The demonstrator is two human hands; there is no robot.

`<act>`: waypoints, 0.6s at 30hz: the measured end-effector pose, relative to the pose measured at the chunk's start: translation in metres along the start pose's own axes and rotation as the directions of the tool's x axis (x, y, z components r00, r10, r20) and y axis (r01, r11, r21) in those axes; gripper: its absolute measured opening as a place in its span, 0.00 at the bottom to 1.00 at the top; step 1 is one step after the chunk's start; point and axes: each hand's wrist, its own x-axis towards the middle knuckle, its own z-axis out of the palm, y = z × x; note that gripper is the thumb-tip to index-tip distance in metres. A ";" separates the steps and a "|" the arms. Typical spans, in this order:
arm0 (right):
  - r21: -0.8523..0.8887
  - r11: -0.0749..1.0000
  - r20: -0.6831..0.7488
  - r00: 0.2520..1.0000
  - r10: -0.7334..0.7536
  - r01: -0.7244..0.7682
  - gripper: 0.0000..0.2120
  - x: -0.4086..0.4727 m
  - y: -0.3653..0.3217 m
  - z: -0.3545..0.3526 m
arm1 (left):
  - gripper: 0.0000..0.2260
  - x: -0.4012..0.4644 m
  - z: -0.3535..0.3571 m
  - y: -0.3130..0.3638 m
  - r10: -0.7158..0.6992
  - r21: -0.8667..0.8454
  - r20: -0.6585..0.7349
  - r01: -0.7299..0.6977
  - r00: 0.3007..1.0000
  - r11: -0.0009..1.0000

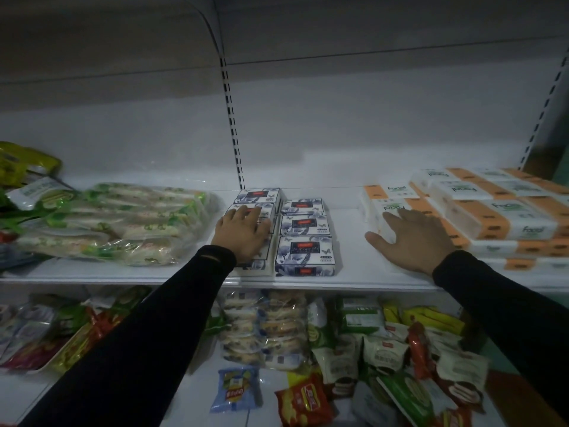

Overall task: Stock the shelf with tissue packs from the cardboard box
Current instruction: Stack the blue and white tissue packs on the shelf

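L hand [243,231] flat on blue tissue pack [252,211], R hand [411,238] spread on orange pack [391,211]

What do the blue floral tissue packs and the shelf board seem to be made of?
Blue floral tissue packs: probably thin glossy plastic film, judging by the sheen and soft edges. Shelf board: likely white painted metal; smooth, with a slotted upright behind it.

Bare shelf [351,241] gap (between tissue stacks)
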 end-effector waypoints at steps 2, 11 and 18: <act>0.019 0.999 -0.052 0.998 -0.025 0.026 0.38 -0.008 -0.001 -0.009 | 0.33 -0.015 -0.013 0.008 0.012 -0.047 -0.027 -0.013 1.000 0.999; 0.424 0.880 -0.175 0.973 -0.151 0.213 0.33 -0.122 -0.008 -0.023 | 0.27 -0.151 -0.047 0.068 0.057 -0.335 -0.062 -0.074 0.996 0.939; 0.498 0.846 -0.033 0.979 -0.201 0.190 0.33 -0.225 -0.008 0.040 | 0.24 -0.255 0.004 0.097 0.088 -0.397 0.060 -0.057 0.994 0.916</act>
